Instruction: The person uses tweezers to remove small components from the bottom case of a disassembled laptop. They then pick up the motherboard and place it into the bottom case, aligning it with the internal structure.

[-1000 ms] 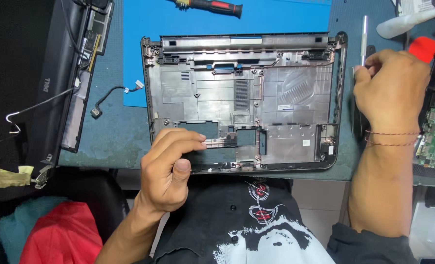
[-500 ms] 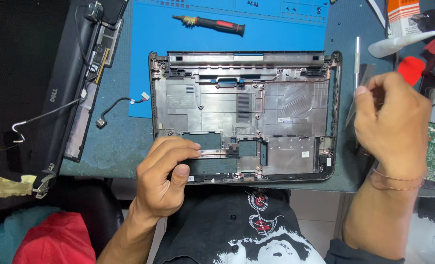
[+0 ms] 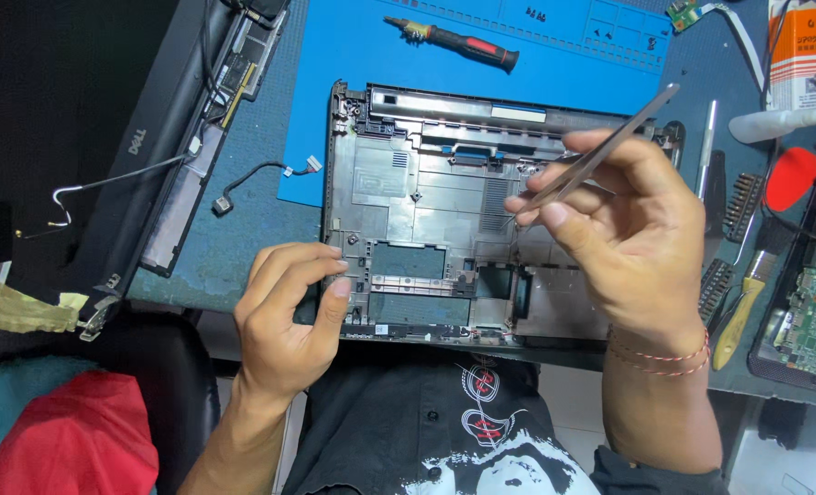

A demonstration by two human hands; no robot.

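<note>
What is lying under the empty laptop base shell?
The laptop base shell rests partly on a blue work mat, partly on the grey-green table. The right hand with tweezers hides its right part.

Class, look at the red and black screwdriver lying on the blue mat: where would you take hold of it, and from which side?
Grip the screwdriver by its thick red and black handle, coming from above. It lies flat on the blue mat, free all round, and the handle is the broadest part; the thin tip at its left end offers little to hold.
</note>
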